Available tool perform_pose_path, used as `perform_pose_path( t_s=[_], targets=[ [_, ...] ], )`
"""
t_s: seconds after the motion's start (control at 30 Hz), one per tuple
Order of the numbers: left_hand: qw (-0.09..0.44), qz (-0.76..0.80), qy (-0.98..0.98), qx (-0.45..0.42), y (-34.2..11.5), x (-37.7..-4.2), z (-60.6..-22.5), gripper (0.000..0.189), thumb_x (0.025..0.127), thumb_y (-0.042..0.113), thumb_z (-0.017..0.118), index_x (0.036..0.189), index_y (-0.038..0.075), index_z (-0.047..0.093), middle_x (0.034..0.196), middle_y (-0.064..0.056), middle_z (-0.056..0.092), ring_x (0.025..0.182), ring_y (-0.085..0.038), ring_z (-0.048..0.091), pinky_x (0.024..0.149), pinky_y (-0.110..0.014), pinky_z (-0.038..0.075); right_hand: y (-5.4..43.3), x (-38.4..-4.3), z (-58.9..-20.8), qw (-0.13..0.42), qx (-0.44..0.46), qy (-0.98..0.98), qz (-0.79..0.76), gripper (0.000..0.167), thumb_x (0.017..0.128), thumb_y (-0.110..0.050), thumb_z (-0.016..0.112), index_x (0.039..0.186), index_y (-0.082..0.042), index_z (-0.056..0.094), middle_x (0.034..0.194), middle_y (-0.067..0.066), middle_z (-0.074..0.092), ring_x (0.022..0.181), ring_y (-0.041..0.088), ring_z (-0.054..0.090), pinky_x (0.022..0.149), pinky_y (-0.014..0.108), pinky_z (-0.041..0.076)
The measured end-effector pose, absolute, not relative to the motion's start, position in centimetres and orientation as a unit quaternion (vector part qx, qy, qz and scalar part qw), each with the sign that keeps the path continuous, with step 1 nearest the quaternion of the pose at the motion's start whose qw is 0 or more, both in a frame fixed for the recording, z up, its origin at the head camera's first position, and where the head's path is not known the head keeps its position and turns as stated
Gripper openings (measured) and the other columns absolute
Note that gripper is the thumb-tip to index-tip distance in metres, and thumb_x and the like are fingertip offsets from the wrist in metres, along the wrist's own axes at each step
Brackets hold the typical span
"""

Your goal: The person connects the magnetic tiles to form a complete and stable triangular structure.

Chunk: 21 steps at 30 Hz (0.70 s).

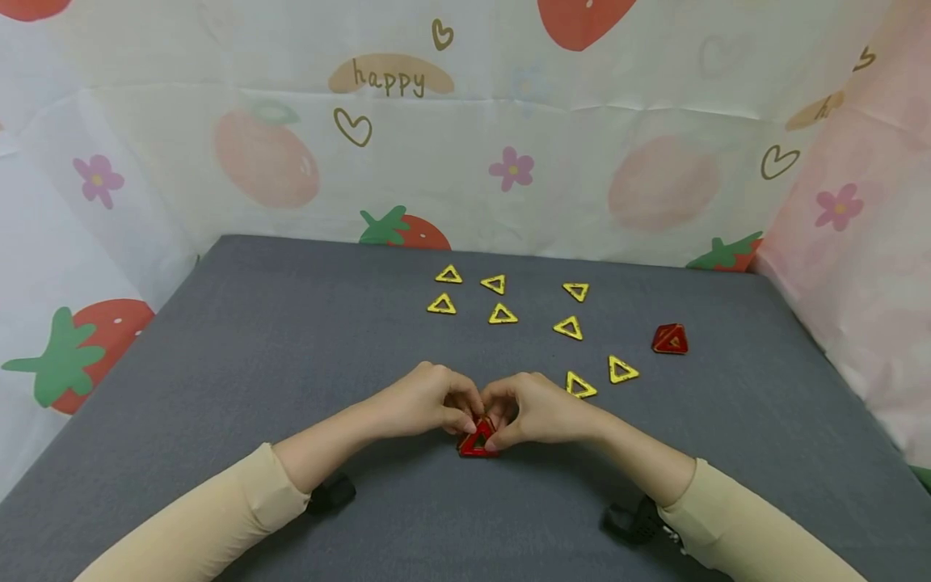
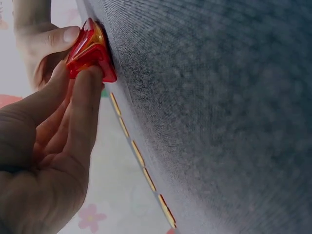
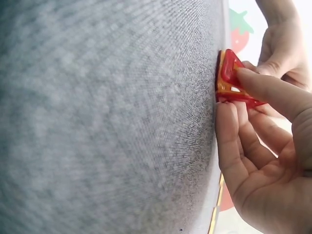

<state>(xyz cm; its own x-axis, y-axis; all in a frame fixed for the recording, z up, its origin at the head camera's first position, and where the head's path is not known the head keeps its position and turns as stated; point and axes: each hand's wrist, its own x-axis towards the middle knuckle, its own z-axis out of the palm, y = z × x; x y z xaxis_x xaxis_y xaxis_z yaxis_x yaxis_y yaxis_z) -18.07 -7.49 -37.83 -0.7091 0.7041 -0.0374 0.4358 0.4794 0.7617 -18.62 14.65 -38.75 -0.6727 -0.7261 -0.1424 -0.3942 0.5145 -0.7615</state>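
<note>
A small red pyramid (image 1: 476, 448) of open-centred triangular pieces stands on the grey table, between my two hands. My left hand (image 1: 427, 399) pinches its left side between thumb and fingers. From the other side my right hand (image 1: 540, 409) pinches it, the thumb on its front face. In the left wrist view the red pyramid (image 2: 90, 54) shows orange inner edges, and fingertips of both hands touch it. The right wrist view shows the pyramid (image 3: 228, 73) with its base edge on or close to the cloth; fingers hide part of it.
Several yellow triangular frames (image 1: 503, 314) lie flat on the grey table (image 1: 291, 339) beyond my hands. Two of the yellow triangles (image 1: 622, 370) lie close to my right hand. Another red pyramid (image 1: 671, 339) stands at the right. A printed curtain (image 1: 407, 162) hangs behind the table.
</note>
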Motion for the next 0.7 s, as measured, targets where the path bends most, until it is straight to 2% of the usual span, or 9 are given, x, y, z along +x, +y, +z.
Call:
perform_pose_path(
  t_s=[0.13,0.3,0.4,0.53,0.7],
  targets=[
    [0.168,0.404,0.845,0.309,-7.9,-18.4,-37.7,0.009,0.091,0.012,0.071,0.099,0.009,0.069,0.087,-0.006,0.077,0.068,-0.008,0.07,0.062,-0.021,0.056,14.7,-18.7,-38.6,0.235,-0.327,0.837,-0.37,0.029,0.079,-0.014,0.08,0.107,-0.017,0.071,0.079,-0.003,0.067,0.068,0.007,0.062,0.062,0.022,0.051],
    [0.122,0.38,0.876,0.269,-8.8,-19.0,-37.5,0.007,0.093,0.02,0.069,0.097,0.014,0.07,0.089,-0.001,0.075,0.075,-0.009,0.067,0.066,-0.023,0.053,15.0,-19.1,-38.4,0.241,-0.311,0.834,-0.387,0.034,0.08,-0.013,0.079,0.113,-0.019,0.071,0.081,0.0,0.065,0.07,0.011,0.063,0.064,0.025,0.052],
    [0.11,0.351,0.897,0.246,-9.5,-19.3,-37.5,0.011,0.092,0.022,0.07,0.1,0.015,0.072,0.099,0.0,0.075,0.089,-0.012,0.068,0.076,-0.029,0.054,15.5,-19.5,-38.2,0.235,-0.304,0.834,-0.396,0.034,0.081,-0.014,0.078,0.113,-0.02,0.071,0.082,0.001,0.064,0.073,0.013,0.064,0.066,0.027,0.054],
    [0.121,0.3,0.916,0.238,-10.1,-19.7,-37.6,0.023,0.09,0.019,0.072,0.112,0.012,0.072,0.114,-0.004,0.073,0.11,-0.023,0.066,0.092,-0.04,0.053,16.9,-20.1,-37.6,0.216,-0.296,0.832,-0.417,0.035,0.083,-0.015,0.077,0.117,-0.017,0.07,0.084,0.003,0.064,0.076,0.016,0.064,0.071,0.031,0.056],
    [0.141,0.25,0.924,0.254,-10.4,-19.9,-37.7,0.034,0.087,0.021,0.075,0.119,0.01,0.07,0.122,-0.008,0.07,0.119,-0.028,0.061,0.101,-0.045,0.049,19.6,-21.1,-36.3,0.185,-0.258,0.833,-0.453,0.036,0.085,-0.015,0.076,0.12,-0.016,0.069,0.087,0.007,0.065,0.077,0.022,0.066,0.073,0.039,0.058]
  ],
)
